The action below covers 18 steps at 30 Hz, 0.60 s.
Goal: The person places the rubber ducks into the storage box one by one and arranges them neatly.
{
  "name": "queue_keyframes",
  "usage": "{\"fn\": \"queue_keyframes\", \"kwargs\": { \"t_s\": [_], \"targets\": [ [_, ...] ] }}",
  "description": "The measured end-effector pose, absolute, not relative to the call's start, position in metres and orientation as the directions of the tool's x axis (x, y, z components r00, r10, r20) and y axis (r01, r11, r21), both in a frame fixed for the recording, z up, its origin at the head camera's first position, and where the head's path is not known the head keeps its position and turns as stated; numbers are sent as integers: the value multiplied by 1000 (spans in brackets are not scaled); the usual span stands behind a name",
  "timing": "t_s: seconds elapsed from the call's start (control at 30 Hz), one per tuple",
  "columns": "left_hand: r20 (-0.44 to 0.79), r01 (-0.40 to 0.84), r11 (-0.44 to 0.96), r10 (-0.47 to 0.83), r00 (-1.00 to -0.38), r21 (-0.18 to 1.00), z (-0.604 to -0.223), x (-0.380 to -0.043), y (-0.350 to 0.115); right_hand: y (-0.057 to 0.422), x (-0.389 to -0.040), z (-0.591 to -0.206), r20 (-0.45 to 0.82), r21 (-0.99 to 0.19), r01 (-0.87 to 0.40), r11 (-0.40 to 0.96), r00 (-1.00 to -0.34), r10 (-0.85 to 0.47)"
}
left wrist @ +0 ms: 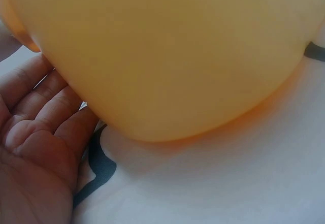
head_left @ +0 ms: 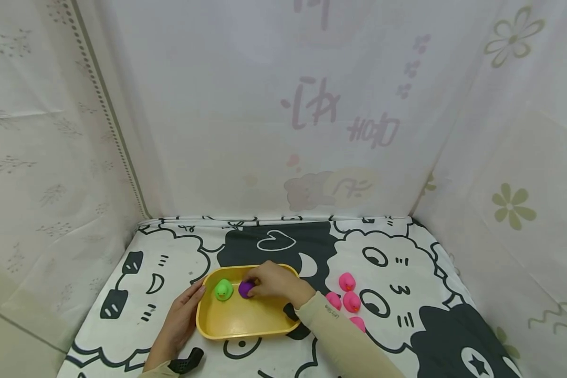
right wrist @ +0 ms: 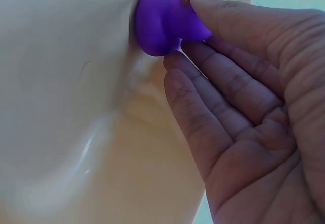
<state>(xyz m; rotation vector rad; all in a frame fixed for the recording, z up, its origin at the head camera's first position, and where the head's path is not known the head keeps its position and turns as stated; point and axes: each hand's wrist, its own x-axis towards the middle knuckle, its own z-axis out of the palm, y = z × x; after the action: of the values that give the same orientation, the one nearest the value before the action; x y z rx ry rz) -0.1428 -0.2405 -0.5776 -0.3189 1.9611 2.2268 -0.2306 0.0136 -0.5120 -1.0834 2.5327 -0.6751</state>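
A yellow tray (head_left: 245, 323) lies on the patterned cloth with a green rubber duck (head_left: 223, 290) inside, toward its left end. My left hand (head_left: 181, 315) holds the tray's left side; in the left wrist view, fingers (left wrist: 61, 99) lie along the outer wall below the rim. Inside the tray, my right hand (head_left: 271, 281) pinches a small purple rubber duck (right wrist: 157, 21) between thumb and fingertips, just right of the green one. The right wrist view shows the purple duck close against the tray's surface, its far side hidden.
Several pink rubber ducks (head_left: 352, 302) sit in a loose cluster right of the tray, some partly behind the right sleeve (head_left: 345, 336). White curtains (head_left: 274, 131) hang at the back and both sides. A black-and-white cartoon cloth (head_left: 170, 262) covers the table.
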Motion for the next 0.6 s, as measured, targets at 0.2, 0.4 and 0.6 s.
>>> {"fn": "queue_keyframes", "kwargs": {
  "t_s": [0.2,0.4,0.6],
  "targets": [
    [-267,-263,-138,-17,-963,955,-578,-142,-242,18,-233,-509,-70,-556,-601,574,-655,-753],
    [-277,-273,-131,-16,-961,953,-573,-142,-240,38,-239,-500,-8,-582,-621,526,-642,-767],
    [-277,-272,-135,-20,-961,953,-575,-141,-241,56,-242,-491,12,-545,-625,559,-672,-740]
  ]
}}
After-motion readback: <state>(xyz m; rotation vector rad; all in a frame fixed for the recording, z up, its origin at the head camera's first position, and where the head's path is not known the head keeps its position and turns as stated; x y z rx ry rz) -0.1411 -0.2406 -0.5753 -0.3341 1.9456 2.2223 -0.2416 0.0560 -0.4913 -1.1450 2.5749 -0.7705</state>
